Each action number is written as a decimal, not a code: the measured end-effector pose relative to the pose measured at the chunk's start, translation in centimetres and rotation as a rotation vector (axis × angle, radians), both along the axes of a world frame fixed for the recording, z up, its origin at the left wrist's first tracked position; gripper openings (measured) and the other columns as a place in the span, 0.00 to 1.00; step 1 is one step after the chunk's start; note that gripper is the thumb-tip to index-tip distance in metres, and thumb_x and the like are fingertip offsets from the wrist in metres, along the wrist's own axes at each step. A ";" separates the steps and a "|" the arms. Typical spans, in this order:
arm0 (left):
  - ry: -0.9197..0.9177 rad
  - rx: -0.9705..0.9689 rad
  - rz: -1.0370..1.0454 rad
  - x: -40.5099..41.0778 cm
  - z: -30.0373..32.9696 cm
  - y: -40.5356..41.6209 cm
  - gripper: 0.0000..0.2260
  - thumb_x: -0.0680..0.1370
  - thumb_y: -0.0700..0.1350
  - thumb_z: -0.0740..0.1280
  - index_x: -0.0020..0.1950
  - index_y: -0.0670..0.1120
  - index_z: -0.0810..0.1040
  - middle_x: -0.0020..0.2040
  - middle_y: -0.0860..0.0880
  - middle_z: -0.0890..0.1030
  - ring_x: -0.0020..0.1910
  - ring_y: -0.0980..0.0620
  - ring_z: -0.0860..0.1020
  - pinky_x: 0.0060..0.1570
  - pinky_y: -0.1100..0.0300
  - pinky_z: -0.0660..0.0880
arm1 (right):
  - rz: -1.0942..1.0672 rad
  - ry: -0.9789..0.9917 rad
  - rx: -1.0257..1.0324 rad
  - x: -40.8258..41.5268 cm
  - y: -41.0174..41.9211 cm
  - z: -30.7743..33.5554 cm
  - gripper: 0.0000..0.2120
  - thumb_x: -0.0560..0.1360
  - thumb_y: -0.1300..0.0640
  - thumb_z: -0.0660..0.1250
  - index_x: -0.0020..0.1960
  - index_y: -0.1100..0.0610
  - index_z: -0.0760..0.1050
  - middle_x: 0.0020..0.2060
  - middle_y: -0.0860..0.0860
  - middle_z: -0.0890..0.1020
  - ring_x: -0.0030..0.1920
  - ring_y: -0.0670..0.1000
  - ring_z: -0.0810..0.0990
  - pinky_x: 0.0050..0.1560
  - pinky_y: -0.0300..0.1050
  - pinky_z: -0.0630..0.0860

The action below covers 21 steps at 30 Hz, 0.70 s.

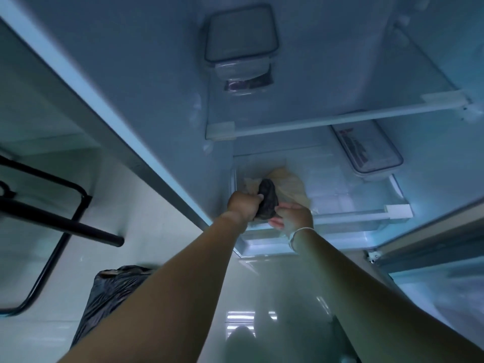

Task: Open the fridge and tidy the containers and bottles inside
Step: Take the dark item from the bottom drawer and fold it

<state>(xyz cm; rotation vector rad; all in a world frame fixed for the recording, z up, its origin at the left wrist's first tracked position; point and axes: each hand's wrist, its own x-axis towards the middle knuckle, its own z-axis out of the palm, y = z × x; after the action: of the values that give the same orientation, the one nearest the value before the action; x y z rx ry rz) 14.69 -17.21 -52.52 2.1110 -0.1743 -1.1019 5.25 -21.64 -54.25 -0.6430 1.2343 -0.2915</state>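
Observation:
The fridge stands open in front of me. Both my hands reach into its bottom drawer. My left hand and my right hand together grip a small dark crumpled bag, held over a tan bag lying in the drawer. A clear lidded container sits on the upper glass shelf, stacked on a second clear tub. Another clear lidded container with a red label rests on the lower shelf at the right.
The fridge's left wall edge runs diagonally across the view. A black metal frame stands on the floor at the left. A black garbage bag lies near my left arm. The open door is at the right.

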 end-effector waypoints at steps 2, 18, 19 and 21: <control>0.014 -0.066 0.008 -0.9 0.3 0.9 0.13 0.77 0.40 0.65 0.33 0.48 0.71 0.36 0.44 0.75 0.43 0.48 0.76 0.61 0.48 0.76 | 0.009 -0.007 -0.002 -1.1 0.8 0.8 0.15 0.78 0.72 0.58 0.34 0.60 0.68 0.32 0.58 0.74 0.32 0.54 0.74 0.38 0.44 0.81; 0.185 -0.313 0.136 -6.1 10.6 14.9 0.11 0.78 0.37 0.61 0.36 0.43 0.76 0.48 0.38 0.78 0.48 0.43 0.77 0.57 0.43 0.77 | 0.147 -0.014 -0.155 -6.2 12.9 13.0 0.11 0.77 0.72 0.58 0.38 0.62 0.70 0.32 0.59 0.75 0.12 0.45 0.74 0.16 0.33 0.73; 0.193 -0.333 0.160 -5.9 11.1 16.1 0.11 0.78 0.36 0.61 0.37 0.43 0.76 0.48 0.39 0.77 0.47 0.43 0.77 0.51 0.47 0.80 | 0.176 -0.013 -0.173 -5.8 13.8 13.5 0.11 0.77 0.72 0.58 0.39 0.62 0.71 0.32 0.59 0.75 0.12 0.45 0.74 0.16 0.34 0.73; 0.224 -0.370 0.225 -5.4 12.0 18.8 0.08 0.79 0.36 0.60 0.44 0.41 0.77 0.49 0.39 0.77 0.43 0.44 0.78 0.37 0.58 0.81 | 0.239 -0.006 -0.202 -4.8 16.0 14.5 0.11 0.77 0.72 0.59 0.38 0.61 0.71 0.32 0.59 0.75 0.13 0.46 0.75 0.17 0.34 0.75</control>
<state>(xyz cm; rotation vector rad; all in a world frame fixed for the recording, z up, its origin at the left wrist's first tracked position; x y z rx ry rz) 9.31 1.62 -40.48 1.6254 -0.0285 -1.0693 0.42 -5.66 -39.74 -0.9546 1.1171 -0.2198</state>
